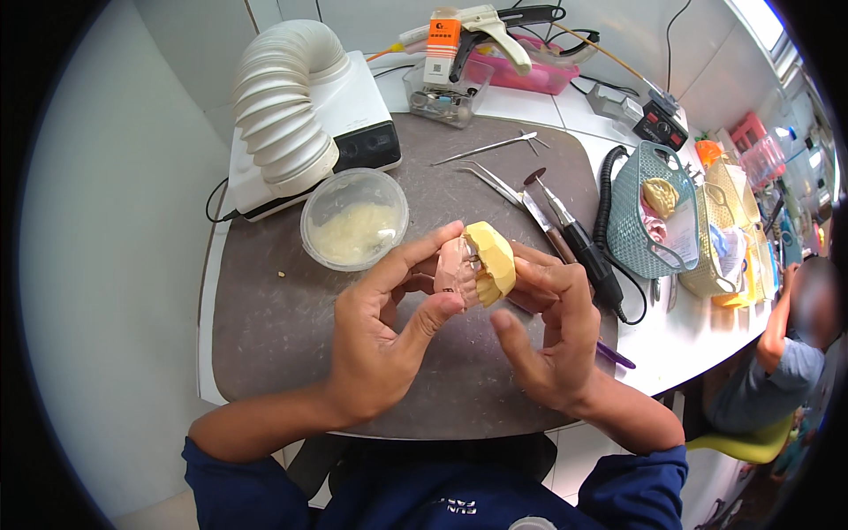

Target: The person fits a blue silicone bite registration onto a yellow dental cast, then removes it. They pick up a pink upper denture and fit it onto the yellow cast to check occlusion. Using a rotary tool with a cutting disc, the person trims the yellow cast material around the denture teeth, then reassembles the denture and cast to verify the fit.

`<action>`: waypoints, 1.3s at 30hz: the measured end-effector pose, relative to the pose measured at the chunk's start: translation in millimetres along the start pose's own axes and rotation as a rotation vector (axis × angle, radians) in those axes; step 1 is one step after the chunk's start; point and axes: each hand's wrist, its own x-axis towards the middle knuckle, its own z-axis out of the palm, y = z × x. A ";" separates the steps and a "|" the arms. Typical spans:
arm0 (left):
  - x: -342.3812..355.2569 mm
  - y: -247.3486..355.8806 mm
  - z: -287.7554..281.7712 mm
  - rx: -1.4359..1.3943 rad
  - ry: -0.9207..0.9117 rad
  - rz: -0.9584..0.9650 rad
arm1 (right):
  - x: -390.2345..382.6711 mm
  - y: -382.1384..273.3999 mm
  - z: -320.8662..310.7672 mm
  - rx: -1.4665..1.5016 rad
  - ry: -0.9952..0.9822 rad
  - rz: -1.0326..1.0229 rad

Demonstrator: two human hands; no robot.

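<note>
In front of me, above the mat, a pinkish dental piece with a row of teeth [449,268] meets a yellow plaster dental cast [493,258], teeth side against teeth side. My left hand [375,322] grips the pink piece between its thumb below and its fingers above. On the other side, the fingers of my right hand [561,322] are bent against the yellow cast's right edge, while its thumb stands a little apart underneath. Fingers partly hide the backs of both pieces. A round clear tub [318,238] with pale contents stands just beyond my left hand.
A handpiece with a disc [579,238] and long metal tweezers [495,183] lie on the brown mat [274,353]. At the back left is a white machine with a ribbed hose [278,106]. Baskets [654,208] stand at the right; a person [768,380] sits beyond.
</note>
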 end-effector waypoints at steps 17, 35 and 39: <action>5.3 2.7 -7.7 0.440 -0.003 0.311 | 6.4 -5.5 -1.7 0.353 -0.086 0.280; 8.6 -3.0 -11.7 0.360 -0.070 0.308 | 3.6 -8.3 -2.5 0.383 -0.015 0.363; 8.4 -1.5 -14.4 0.383 -0.096 0.311 | 3.3 -8.4 -2.8 0.402 -0.010 0.354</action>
